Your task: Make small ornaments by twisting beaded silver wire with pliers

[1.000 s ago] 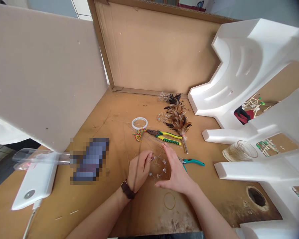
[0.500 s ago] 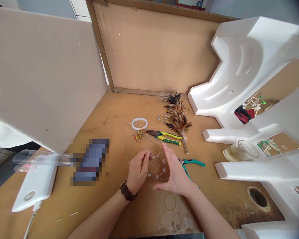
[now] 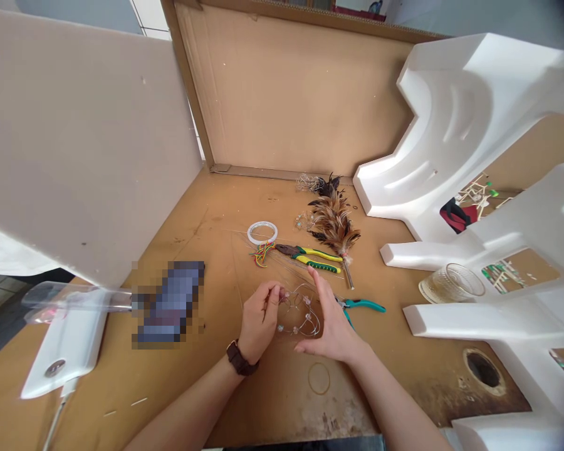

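Observation:
A loop of thin wire with several clear beads, a beaded wire ring (image 3: 309,317), is between my two hands above the table. My left hand (image 3: 258,316), with a dark watch at the wrist, pinches the ring's left side between thumb and forefinger. My right hand (image 3: 331,326) is open beside the ring's right side, thumb and fingers spread apart around it. Whether the right fingers touch the wire I cannot tell. Teal-handled pliers (image 3: 364,305) lie just beyond the right hand, partly hidden by it. Yellow-and-green pliers (image 3: 317,260) lie farther back.
A white tape roll (image 3: 249,233) and colourful threads (image 3: 263,254) lie near the pliers. Behind them are a feather duster (image 3: 333,222) and tangled wire (image 3: 308,182). A glass (image 3: 451,284) stands at right by white moulded foam (image 3: 442,156). A blurred dark device (image 3: 172,304) and white scale (image 3: 70,351) are left.
My right hand has shifted slightly; its thumb is a little higher and farther right. The wire on the ring's right side has moved slightly. My left hand keeps its pinch.

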`<control>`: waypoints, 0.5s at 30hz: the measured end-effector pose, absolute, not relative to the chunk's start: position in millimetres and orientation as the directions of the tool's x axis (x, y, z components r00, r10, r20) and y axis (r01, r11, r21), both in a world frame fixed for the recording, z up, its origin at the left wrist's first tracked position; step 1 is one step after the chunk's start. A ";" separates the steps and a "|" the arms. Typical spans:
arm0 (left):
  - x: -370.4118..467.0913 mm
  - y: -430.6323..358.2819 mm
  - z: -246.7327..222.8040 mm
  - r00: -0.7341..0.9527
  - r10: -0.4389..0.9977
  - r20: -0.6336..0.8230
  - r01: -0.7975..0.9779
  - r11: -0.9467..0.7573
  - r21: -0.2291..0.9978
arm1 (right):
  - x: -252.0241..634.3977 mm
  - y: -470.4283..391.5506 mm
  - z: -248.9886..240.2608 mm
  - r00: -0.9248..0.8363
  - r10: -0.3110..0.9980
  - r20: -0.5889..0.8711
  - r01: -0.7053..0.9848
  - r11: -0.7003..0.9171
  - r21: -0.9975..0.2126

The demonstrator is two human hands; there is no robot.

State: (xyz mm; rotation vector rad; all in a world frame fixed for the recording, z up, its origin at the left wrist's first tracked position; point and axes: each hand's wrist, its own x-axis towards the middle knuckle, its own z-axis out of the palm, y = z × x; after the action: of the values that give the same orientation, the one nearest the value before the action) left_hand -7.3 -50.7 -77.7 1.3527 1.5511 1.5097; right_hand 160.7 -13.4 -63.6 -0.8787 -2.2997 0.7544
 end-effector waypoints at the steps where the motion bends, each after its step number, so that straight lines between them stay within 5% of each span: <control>1: -7.4 -50.5 -78.4 -0.319 0.918 0.236 0.262 -0.154 0.953 | 160.8 -13.3 -63.6 -0.624 0.718 0.308 0.390 0.628 -0.673; 9: -6.3 -53.8 -82.4 -0.265 0.904 0.335 0.413 -0.208 0.887 | 152.3 -20.4 -65.5 -0.648 0.697 0.307 0.453 0.677 -0.581; 15: -5.5 -54.7 -78.9 -0.331 0.885 0.327 0.328 -0.217 0.920 | 154.5 -18.0 -69.5 -0.586 0.747 0.315 0.401 0.604 -0.689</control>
State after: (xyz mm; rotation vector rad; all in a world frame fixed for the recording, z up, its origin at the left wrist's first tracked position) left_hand -5.5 -54.7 -78.9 1.4364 1.5781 1.5766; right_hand 154.5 -18.0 -69.5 -0.9024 -2.2355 0.7597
